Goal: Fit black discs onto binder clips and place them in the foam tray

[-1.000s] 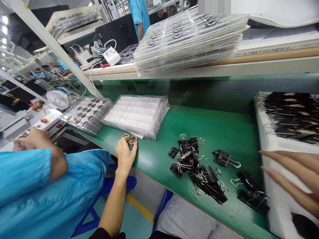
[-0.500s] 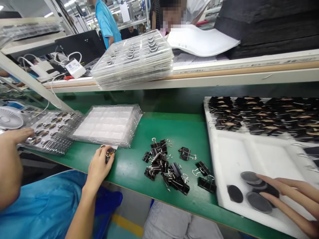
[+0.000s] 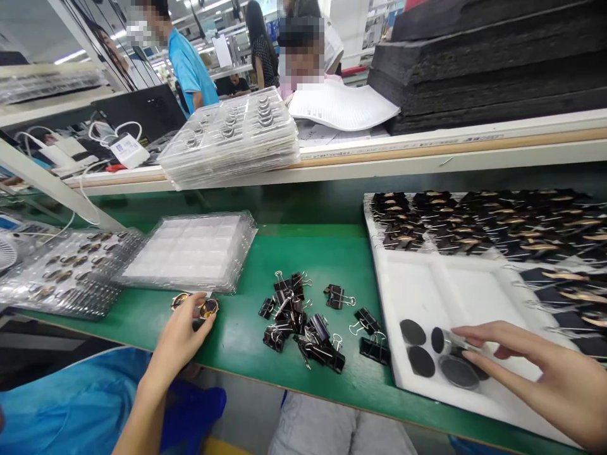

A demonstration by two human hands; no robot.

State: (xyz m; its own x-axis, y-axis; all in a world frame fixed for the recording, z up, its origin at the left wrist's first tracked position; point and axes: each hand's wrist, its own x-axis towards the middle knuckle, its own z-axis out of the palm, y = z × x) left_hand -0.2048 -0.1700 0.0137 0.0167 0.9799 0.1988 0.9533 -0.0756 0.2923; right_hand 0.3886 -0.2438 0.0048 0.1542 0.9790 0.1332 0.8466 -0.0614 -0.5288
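Observation:
My left hand (image 3: 177,338) is at the bench's near edge, thumb and fingers closed about a round metal-rimmed piece (image 3: 209,308) with an amber centre. A similar round piece (image 3: 180,301) shows on the far side of the fingers; whether the two are joined cannot be told. At the right, my right hand (image 3: 526,366) pinches a dark disc (image 3: 440,340), tilted on edge, between thumb and fingers. Below it, flat black discs (image 3: 412,332) lie in the white foam tray (image 3: 401,278), some partly hidden by the hand.
Black binder clips (image 3: 296,316) lie heaped mid-bench. Stacked clear trays (image 3: 184,246) and trays of round pieces (image 3: 71,268) stand left. Black bundles (image 3: 474,221) fill the foam tray's far part. A co-worker's blue garment (image 3: 71,398) is near my left arm. A shelf (image 3: 341,155) crosses the back.
The view has shifted. My right hand has lifted a disc from the tray and tilted it. My left hand stays at the round pieces. A co-worker's arm at the far left has left view.

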